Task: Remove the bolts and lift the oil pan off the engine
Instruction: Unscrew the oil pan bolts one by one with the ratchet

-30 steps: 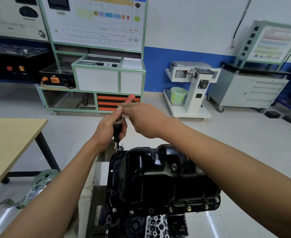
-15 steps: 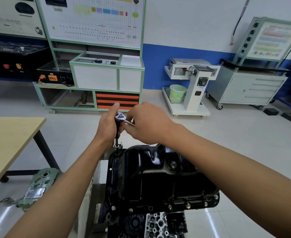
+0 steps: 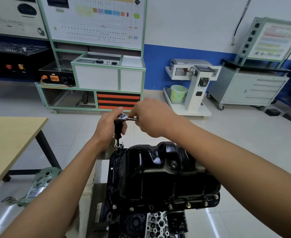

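Observation:
A glossy black oil pan [image 3: 160, 177] sits on the upturned engine [image 3: 151, 224] in the lower middle. Several bolts [image 3: 170, 206] line its near flange. A ratchet wrench [image 3: 124, 117] with a black extension stands upright on a bolt at the pan's far left corner [image 3: 118, 149]. My left hand [image 3: 108, 127] grips the black extension just below the ratchet head. My right hand [image 3: 151, 117] is curled round the ratchet's handle, which is hidden inside the fist.
A wooden table [image 3: 9, 140] stands at the left. A grey-green engine cover [image 3: 38, 184] lies on the floor beneath it. Training benches, a white stand [image 3: 192, 86] and a drawer cabinet [image 3: 249, 88] line the back wall.
My right hand has swung the ratchet handle to the right, round the upright extension. My left hand has stayed on the extension. The pan has not moved.

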Tool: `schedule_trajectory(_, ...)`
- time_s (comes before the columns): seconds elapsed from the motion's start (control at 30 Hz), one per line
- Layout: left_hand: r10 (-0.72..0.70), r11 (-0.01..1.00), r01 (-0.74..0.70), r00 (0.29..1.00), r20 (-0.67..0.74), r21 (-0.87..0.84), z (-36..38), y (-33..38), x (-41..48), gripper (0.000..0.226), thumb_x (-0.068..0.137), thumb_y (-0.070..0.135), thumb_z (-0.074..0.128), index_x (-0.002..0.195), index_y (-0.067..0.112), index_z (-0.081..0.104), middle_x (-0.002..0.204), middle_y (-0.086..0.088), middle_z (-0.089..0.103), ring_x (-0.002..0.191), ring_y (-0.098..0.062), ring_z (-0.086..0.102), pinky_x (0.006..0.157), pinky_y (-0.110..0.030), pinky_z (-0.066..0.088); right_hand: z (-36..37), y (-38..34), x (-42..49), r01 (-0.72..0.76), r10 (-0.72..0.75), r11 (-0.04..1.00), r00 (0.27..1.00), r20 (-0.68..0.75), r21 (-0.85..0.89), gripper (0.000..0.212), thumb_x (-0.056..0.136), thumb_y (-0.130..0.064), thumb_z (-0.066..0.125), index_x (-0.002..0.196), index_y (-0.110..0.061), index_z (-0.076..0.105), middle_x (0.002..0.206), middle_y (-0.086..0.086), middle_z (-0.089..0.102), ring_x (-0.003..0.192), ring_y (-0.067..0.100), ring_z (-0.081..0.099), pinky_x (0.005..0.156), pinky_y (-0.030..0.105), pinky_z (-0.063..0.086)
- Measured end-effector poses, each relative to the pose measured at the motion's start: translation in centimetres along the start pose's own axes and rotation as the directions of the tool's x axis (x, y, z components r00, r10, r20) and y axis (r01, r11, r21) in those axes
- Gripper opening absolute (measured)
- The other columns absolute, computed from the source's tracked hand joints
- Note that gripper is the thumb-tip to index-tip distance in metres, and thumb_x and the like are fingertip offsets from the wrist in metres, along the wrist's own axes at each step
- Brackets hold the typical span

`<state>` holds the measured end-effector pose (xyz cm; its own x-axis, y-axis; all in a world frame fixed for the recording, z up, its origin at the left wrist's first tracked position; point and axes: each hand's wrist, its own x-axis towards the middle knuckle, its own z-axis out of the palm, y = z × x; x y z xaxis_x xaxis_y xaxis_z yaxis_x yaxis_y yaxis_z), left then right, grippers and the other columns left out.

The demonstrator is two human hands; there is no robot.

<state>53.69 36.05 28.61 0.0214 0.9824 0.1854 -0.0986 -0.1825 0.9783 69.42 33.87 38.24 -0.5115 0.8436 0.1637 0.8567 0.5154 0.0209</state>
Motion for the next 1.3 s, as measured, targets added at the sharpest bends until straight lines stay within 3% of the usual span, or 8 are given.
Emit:
schedule_trajectory(0.13, -0.014, 1.0, 0.011, 0.995, 0.094, 0.026, 0.0, -0.2, -0.2, 0.052, 0.081, 0.059, 0.053, 0.056, 0.014, 0.06, 0.05, -0.01, 0.049, 0.05, -0.023, 0.044, 0.059, -0.038, 0.031, 0.7, 0.2, 1.2, -0.016, 0.013, 0.999, 0.998, -0.065, -0.04, 0.034, 0.091, -0.008, 0.056, 0.113, -0.029, 0.071, 0.098, 0.003, 0.061, 0.085, 0.028, 0.056, 0.069, 0.035, 0.048)
schedule_trajectory(0.43, 0.02, 1.0, -0.023, 0.98, 0.198, 0.009, -0.1, -0.1, -0.3, 0.045, 0.086, 0.05, 0.046, 0.056, 0.018, 0.055, 0.051, -0.007, 0.048, 0.05, -0.022, 0.041, 0.054, -0.031, 0.033, 1.8, 1.2, 1.7, 0.008, -0.013, 0.985, 0.999, 0.03, 0.174, 0.045, 0.088, 0.002, 0.048, 0.129, -0.014, 0.06, 0.137, 0.005, 0.057, 0.129, 0.029, 0.047, 0.101, 0.046, 0.045)
schedule_trajectory(0.6, 0.016, 1.0, -0.014, 0.998, 0.063, -0.026, 0.8, -0.1, -0.5, 0.04, 0.076, 0.051, 0.05, 0.06, 0.014, 0.05, 0.051, -0.004, 0.045, 0.049, -0.019, 0.037, 0.053, -0.033, 0.028, 1.4, 1.0, 0.4, -0.011, 0.011, 0.999, 1.0, 0.011, 0.042, 0.023, 0.093, -0.013, 0.05, 0.111, -0.018, 0.064, 0.11, 0.003, 0.064, 0.104, 0.029, 0.057, 0.082, 0.041, 0.051)
schedule_trajectory(0.7, 0.009, 0.999, -0.01, 1.0, -0.028, -0.035, 0.9, -0.1, -0.3, 0.034, 0.083, 0.042, 0.046, 0.059, 0.018, 0.053, 0.053, -0.002, 0.048, 0.05, -0.017, 0.039, 0.055, -0.035, 0.028, 0.8, 0.6, -0.7, -0.04, 0.04, 0.999, 0.999, -0.004, -0.008, 0.015, 0.095, -0.023, 0.051, 0.103, -0.02, 0.064, 0.094, 0.003, 0.055, 0.091, 0.03, 0.056, 0.067, 0.034, 0.039)
schedule_trajectory(0.83, 0.034, 0.999, -0.036, 0.997, -0.075, -0.024, 1.3, 0.0, -0.2, 0.035, 0.084, 0.038, 0.044, 0.053, 0.025, 0.055, 0.05, -0.001, 0.048, 0.048, -0.015, 0.04, 0.051, -0.031, 0.03, -0.1, -1.0, -1.9, -0.037, 0.036, 0.996, 0.999, 0.012, 0.076, 0.02, 0.092, -0.038, 0.059, 0.102, -0.023, 0.068, 0.083, -0.003, 0.048, 0.078, 0.025, 0.053, 0.065, 0.032, 0.039)
schedule_trajectory(1.0, -0.003, 0.997, -0.012, 0.984, -0.18, -0.079, 1.7, 0.1, 0.0, 0.026, 0.07, 0.044, 0.057, 0.049, 0.03, 0.054, 0.055, 0.008, 0.044, 0.052, -0.008, 0.041, 0.047, -0.024, 0.034, -0.1, -2.6, -2.6, -0.011, 0.001, 0.974, 0.999, 0.044, 0.225, 0.028, 0.087, -0.038, 0.063, 0.067, -0.03, 0.045, 0.065, -0.01, 0.053, 0.06, 0.005, 0.049, 0.051, 0.028, 0.037)
schedule_trajectory(1.1, 0.006, 0.999, -0.011, 0.988, -0.156, -0.034, 1.3, 0.1, 0.2, 0.032, 0.076, 0.043, 0.052, 0.048, 0.028, 0.054, 0.051, 0.008, 0.048, 0.048, -0.009, 0.042, 0.047, -0.025, 0.032, -0.5, -2.1, -2.1, -0.03, 0.007, 0.973, 0.995, 0.099, 0.229, 0.011, 0.088, -0.033, 0.063, 0.083, -0.023, 0.066, 0.074, -0.001, 0.063, 0.07, 0.02, 0.061, 0.063, 0.036, 0.053)
schedule_trajectory(1.3, 0.025, 1.0, -0.025, 0.999, 0.034, 0.004, -0.1, 0.2, 0.3, 0.034, 0.073, 0.05, 0.051, 0.057, 0.023, 0.063, 0.058, -0.008, 0.056, 0.055, -0.022, 0.046, 0.058, -0.036, 0.034, -0.8, 0.7, -0.6, -0.048, 0.039, 0.997, 0.99, 0.139, 0.062, 0.032, 0.093, -0.01, 0.057, 0.119, -0.023, 0.07, 0.102, 0.005, 0.063, 0.093, 0.028, 0.062, 0.083, 0.042, 0.056)
